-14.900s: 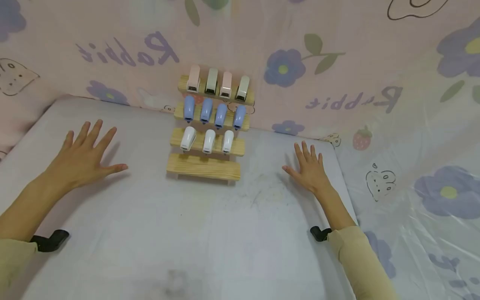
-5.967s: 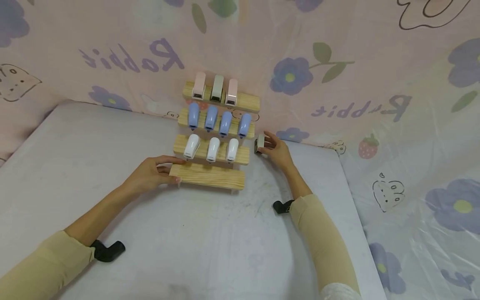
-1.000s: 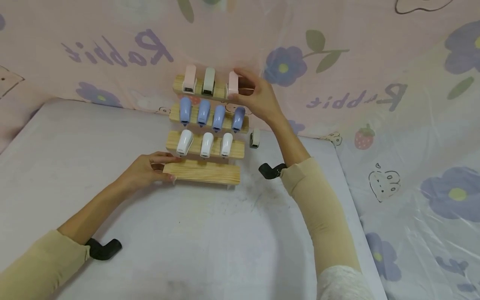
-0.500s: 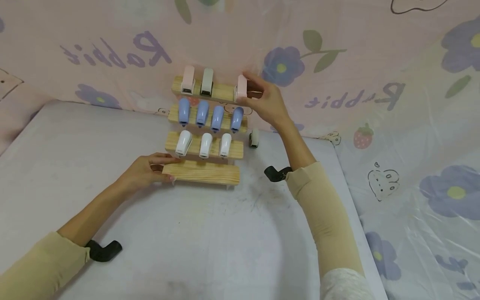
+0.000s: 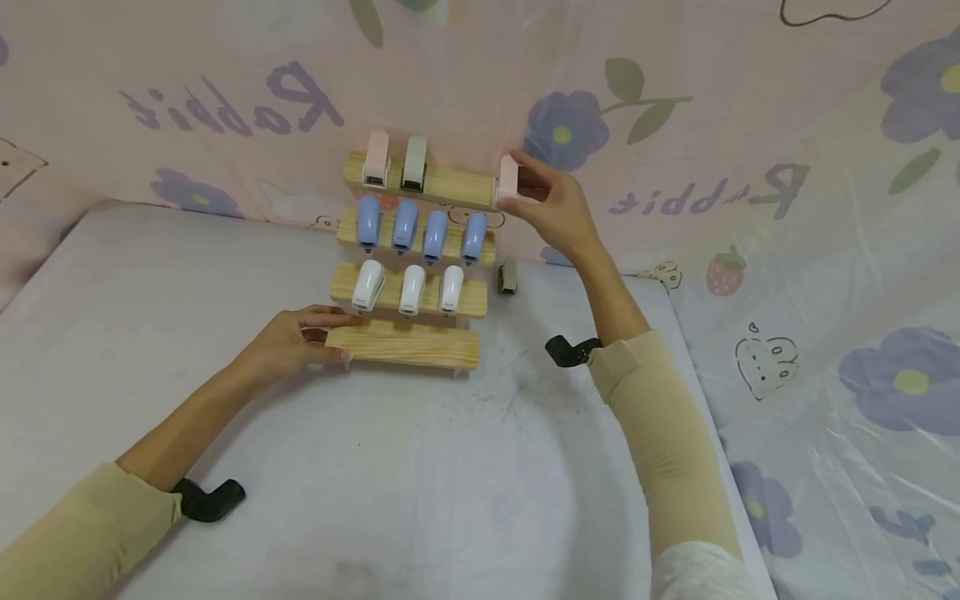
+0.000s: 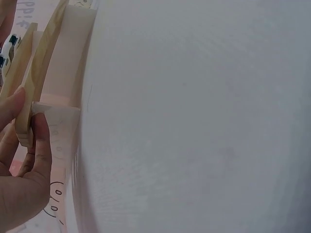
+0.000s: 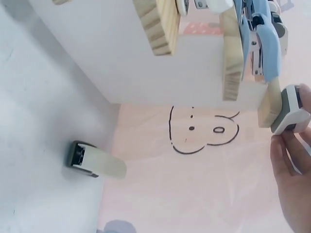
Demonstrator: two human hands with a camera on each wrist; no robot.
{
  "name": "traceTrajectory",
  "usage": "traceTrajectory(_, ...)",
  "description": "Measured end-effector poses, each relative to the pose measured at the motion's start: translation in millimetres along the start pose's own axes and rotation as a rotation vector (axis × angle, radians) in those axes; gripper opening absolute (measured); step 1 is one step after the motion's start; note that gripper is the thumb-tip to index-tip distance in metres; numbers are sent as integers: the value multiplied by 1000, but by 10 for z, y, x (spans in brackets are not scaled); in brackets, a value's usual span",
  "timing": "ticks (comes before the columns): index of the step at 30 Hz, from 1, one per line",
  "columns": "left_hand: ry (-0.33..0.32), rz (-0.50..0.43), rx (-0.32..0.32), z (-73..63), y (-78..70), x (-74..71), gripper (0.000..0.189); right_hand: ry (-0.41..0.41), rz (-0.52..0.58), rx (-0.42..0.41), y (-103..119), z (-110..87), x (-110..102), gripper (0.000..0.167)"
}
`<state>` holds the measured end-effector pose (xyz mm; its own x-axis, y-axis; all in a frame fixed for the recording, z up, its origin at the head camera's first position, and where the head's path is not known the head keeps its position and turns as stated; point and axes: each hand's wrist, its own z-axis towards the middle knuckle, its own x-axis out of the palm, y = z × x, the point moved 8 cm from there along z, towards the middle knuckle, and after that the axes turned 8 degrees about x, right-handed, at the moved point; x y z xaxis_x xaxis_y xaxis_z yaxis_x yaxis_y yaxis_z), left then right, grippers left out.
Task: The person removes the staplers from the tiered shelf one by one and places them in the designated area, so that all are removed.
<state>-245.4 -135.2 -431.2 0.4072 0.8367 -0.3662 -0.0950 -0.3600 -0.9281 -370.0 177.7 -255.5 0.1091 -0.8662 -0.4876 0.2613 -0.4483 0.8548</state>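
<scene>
Pale printed sheeting [image 5: 457, 75], with purple flowers and "Rabbit" reading backwards, stood behind and beside a white table [image 5: 405, 492]. On it, against the sheeting, was a wooden rack [image 5: 474, 297], stepped so that each row of staplers showed above the one in front: three white staplers [image 5: 412, 291], four blue staplers [image 5: 433, 236], then a pink one [image 5: 377, 158] and a green one [image 5: 414, 163] on top.

The left hand [image 5: 281, 346] gripped the left end of the lowest slat [image 5: 405, 344], digits on both sides, probably to steady the rack. The right hand [image 5: 558, 212] pinched the held stapler [image 5: 508, 178], also pink, at the right end of the top slat [image 5: 459, 185], keeping clear of the blue row below.

From the head, the held stapler showed mostly its pink top; the right wrist view gave its grey base, close against the slat's end, though I cannot tell how much weight the wood took. That view also showed the dark front of the loose stapler [image 5: 507, 275], green, standing on the table just beside the rack. Only the left wrist view put a fingertip plainly near the see-through leg [image 6: 56, 109].
</scene>
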Motion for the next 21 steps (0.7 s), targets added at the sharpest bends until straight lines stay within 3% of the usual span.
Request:
traceTrajectory(12,3,-11,-17,-16,3,8,62,-32,-10,-6,-142,-78,-160,68)
traceTrajectory(21,5,-14,18,-11,-22,13,60,-26,-28,31,-356,-143,-245,69)
